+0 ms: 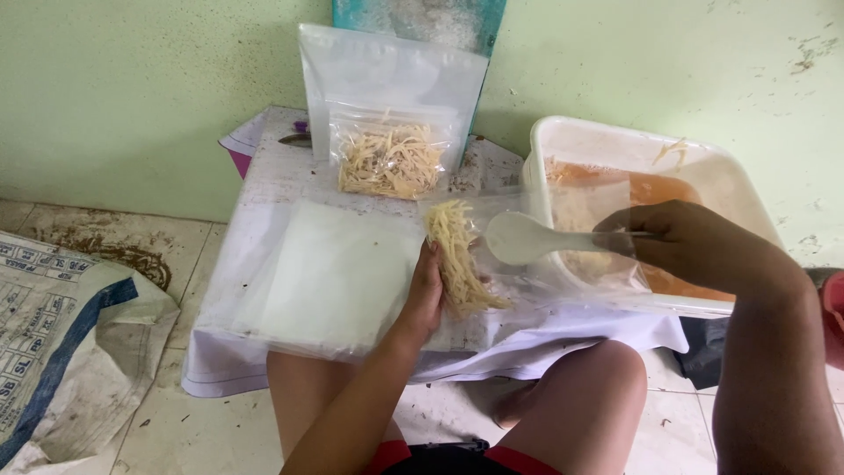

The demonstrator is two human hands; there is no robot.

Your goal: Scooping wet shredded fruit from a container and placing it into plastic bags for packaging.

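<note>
Seen from above, seated on a tiled floor with bare knees under a low table point(264, 176) draped in a white cloth. Left hand point(424, 295) curled around a clear plastic bag point(475, 255), fingers wrapped at its side and holding it upright above the table's front edge, mouth open toward the right. Inside the bag, a loose clump of pale yellow strips point(457, 255), thin and stick-like, reaching from the mouth down past the thumb. Right hand point(677, 242) closed around the handle of a white plastic spoon point(527, 237), bowl of the spoon pointing left and sitting just at the bag's open mouth, apparently empty. Behind the right hand, a white rectangular tub point(633, 145) standing at the table's right side, with more of the pale strips and something orange inside it. Flat on the cloth in front of the left hand, a stack of empty clear bags point(343, 273). Leaning against the green wall at the back of the table, a filled pouch point(391, 158) with the same yellow strips showing through its clear lower half. Off to the left on the floor, a crumpled woven sack point(61, 325) with blue edging.
</note>
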